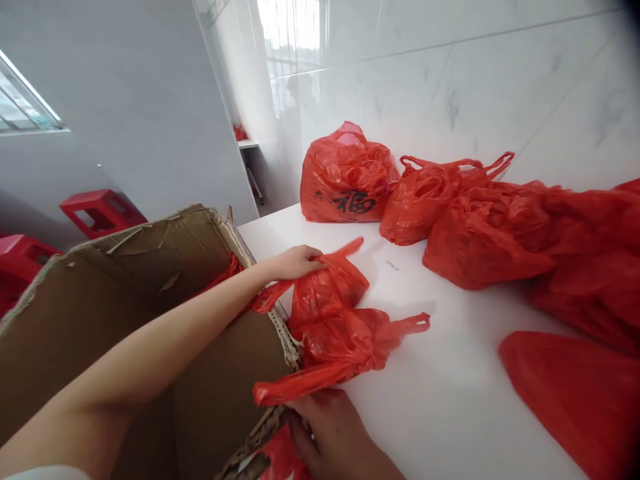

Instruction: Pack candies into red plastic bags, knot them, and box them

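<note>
My left hand (299,262) reaches across the cardboard box (215,393), its fingers closed on the top of a small red plastic bag (320,293) lying at the table's edge. A second tied red plastic bag (345,340) sits right against it, one loop handle pointing right and another toward the box. Below that bag is my right hand (340,430), with its thumb by the lower handle and its fingers curled at the box rim. More red plastic (285,457) shows under those fingers. What the bags contain cannot be made out.
Filled red bags (465,233) stand along the tiled wall on the white table (415,393); one bag (345,180) bears black print. Another red bag (575,393) lies at the right. The box has torn edges. Red plastic stools (103,212) stand beyond it.
</note>
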The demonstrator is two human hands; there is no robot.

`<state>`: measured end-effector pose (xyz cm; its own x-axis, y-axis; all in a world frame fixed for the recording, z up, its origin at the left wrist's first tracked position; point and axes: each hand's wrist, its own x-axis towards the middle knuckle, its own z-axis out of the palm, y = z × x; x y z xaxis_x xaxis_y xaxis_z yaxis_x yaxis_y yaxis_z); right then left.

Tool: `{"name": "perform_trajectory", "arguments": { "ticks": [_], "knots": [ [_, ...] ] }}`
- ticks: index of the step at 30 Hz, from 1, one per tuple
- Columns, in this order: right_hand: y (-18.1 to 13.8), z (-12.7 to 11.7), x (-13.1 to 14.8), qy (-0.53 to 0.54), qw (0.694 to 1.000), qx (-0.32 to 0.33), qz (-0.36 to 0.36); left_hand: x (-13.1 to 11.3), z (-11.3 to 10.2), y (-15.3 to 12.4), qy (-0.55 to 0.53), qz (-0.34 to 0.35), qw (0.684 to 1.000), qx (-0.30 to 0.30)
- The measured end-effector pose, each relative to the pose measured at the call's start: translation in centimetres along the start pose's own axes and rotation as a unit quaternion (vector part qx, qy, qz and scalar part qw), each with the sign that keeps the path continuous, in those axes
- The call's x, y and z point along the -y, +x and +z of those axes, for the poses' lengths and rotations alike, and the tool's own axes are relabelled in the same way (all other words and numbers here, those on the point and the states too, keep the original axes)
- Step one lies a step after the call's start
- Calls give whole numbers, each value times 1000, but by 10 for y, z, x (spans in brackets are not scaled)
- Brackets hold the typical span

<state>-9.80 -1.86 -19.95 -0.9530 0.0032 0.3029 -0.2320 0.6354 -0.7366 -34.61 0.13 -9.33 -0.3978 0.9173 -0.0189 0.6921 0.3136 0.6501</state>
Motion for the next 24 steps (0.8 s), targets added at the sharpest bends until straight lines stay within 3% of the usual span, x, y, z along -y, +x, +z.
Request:
{"name": "perform_trajectory", "arguments": {
  "ticks": [3, 7, 10, 13, 16, 18, 21, 24],
  "knots": [
    [0, -1, -1, 16, 1000, 7, 0, 3, -42, -22, -85, 12, 995, -46],
    [0, 1, -2, 19, 1000, 1, 5, 26, -101, -60, -201, -18, 960, -192],
    [-1, 2, -3, 8, 1000, 3, 14, 67, -132, -89, -245, -83, 933, -250],
    [-1, 2, -3, 4, 1000, 6, 14, 119, -144, -117, -276, -179, 916, -227],
    [-1, 0, -3, 12, 1000, 5, 10, 167, -133, -138, -296, -261, 906, -152],
    [0, 0, -3, 17, 1000, 8, 6, 192, -113, -146, -297, -303, 902, -85],
    [2, -1, -3, 17, 1000, 4, 3, 223, -63, -144, -261, -350, 900, 1],
    [3, -3, -2, 15, 1000, -2, 5, 248, -4, -128, -177, -354, 918, -1]
  ]
}}
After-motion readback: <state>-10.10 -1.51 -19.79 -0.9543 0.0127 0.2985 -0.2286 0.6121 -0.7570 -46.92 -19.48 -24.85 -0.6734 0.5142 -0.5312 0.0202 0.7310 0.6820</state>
